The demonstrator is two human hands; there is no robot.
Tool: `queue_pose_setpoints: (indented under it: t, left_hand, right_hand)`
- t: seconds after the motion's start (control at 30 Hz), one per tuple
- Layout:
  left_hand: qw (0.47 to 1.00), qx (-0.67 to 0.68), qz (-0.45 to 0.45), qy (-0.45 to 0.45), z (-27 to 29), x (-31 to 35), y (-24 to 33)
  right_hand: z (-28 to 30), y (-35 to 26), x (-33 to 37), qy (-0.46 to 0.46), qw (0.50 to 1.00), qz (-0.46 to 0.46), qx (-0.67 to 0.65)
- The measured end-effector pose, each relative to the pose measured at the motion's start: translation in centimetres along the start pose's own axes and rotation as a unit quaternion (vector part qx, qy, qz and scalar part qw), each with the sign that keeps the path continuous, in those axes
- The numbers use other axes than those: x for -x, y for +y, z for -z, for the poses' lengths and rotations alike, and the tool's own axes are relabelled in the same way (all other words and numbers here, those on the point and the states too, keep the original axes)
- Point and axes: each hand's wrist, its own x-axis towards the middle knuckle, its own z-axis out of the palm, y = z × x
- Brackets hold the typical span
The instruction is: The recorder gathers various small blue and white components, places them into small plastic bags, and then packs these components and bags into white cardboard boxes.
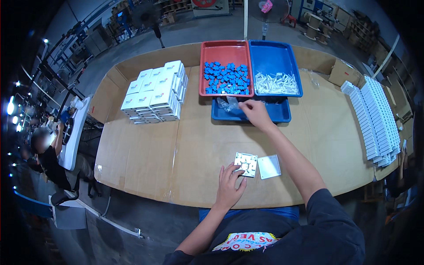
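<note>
A white square plate with a cut-out middle and small raised parts (pixel 250 170) lies on the cardboard-covered table in front of me. My left hand (pixel 228 187) has its fingers spread, with fingertips resting on the plate's left side. Just right of it lies a flat, plain white square cover (pixel 269 167). Farther off, my right hand (pixel 256 114) reaches over a lower blue tray (pixel 282 115), thumb and fingers pinched together. Clear plastic bags (pixel 227 104) lie in that tray beside its fingertips. Whatever the pinch holds is too small to make out.
Above the lower tray sit a red tray (pixel 227 46) of blue connector-like pieces (pixel 225 78) and a blue tray (pixel 271 57) of white slim pieces (pixel 277 84). White boxes (pixel 154 90) are stacked left; rows of white square parts (pixel 375 121) stand right. Cardboard walls (pixel 154 55) edge the table.
</note>
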Motion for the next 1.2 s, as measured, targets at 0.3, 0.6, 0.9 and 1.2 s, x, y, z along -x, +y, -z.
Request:
queue_pose_setpoints:
  t: [0.3, 0.6, 0.9, 1.2]
  left_hand:
    - [0.997, 0.032, -0.006, 0.075, 0.5, 0.1, 0.1]
    - [0.881, 0.418, 0.201, 0.096, 0.5, -2.5, 4.2]
    - [0.946, 0.264, 0.179, 0.063, 0.3, -5.1, 6.2]
    - [0.937, 0.285, 0.181, 0.086, -0.1, -4.2, 4.4]
  right_hand:
    - [5.3, -2.8, 6.5, 0.065, 0.847, -0.201, -0.487]
    - [5.3, -8.2, 17.9, -0.048, 0.82, -0.239, -0.518]
    - [8.6, -7.3, 20.0, -0.016, 0.816, -0.262, -0.516]
    - [7.0, -7.6, 21.3, -0.102, 0.822, -0.303, -0.472]
